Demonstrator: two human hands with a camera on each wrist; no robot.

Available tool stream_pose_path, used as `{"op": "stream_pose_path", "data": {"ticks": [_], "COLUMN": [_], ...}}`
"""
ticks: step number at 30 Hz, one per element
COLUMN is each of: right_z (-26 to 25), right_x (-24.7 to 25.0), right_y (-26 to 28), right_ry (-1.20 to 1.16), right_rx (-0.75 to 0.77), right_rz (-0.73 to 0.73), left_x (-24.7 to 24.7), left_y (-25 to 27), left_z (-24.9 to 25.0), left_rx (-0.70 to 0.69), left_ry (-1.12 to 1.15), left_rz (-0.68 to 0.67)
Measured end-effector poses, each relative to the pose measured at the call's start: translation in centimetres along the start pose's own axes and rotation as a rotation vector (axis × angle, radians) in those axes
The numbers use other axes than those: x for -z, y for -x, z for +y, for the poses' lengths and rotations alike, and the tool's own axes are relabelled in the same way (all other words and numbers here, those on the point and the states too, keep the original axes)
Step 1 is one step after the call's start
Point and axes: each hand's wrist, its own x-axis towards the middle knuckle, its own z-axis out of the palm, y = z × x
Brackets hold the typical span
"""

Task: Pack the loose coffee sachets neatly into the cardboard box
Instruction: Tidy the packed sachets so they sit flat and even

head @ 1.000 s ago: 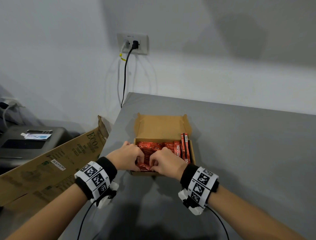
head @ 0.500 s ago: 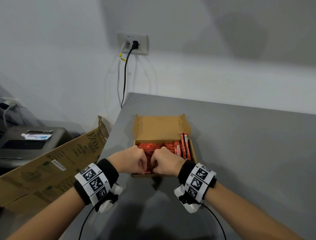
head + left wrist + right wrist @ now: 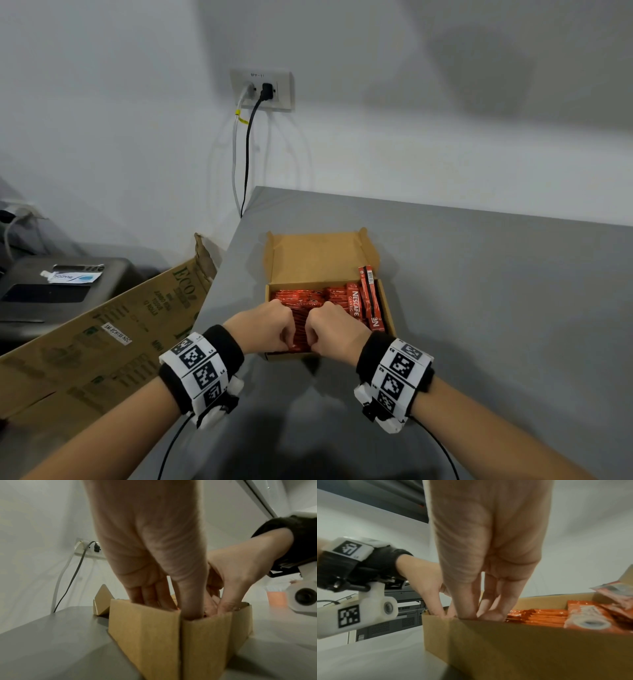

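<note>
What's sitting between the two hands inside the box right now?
In the head view, a strip of red coffee sachets shows in the gap between the left hand and right hand, inside the cardboard box.

A grey desk (image 3: 479, 308) with a plain matte top stands against a white wall, its left corner near the wall socket. One thing lies directly on it: an open cardboard box (image 3: 388, 308) near the left edge, its lid flap folded back toward the wall, red coffee sachets (image 3: 339, 296) packed inside.
</note>
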Motion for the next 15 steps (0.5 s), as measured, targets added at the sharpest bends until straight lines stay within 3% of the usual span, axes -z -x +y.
{"op": "stream_pose_path", "data": {"ticks": [6,9,11,15], "right_z": [1.5,3.9,5.3,6.9], "right_x": [0.4,1.8,2.9,2.9], "right_y": [1.0,1.5,2.0,2.3], "right_ry": [-0.149,-0.073,0.037,0.044], "right_rx": [-0.036,-0.226,-0.338,-0.482], "right_rz": [0.031,0.361,0.505,0.378], "left_x": [0.2,0.7,0.5,-0.2], "left_y": [0.3,0.5,0.5,0.1], "left_z": [-0.2,-0.7,-0.9,-0.7], "left_rx": [-0.014,-0.005,-0.002,-0.010], "left_ry": [0.016,0.069,0.052,-0.040], "left_rz": [0.001,0.038,0.044,0.031]}}
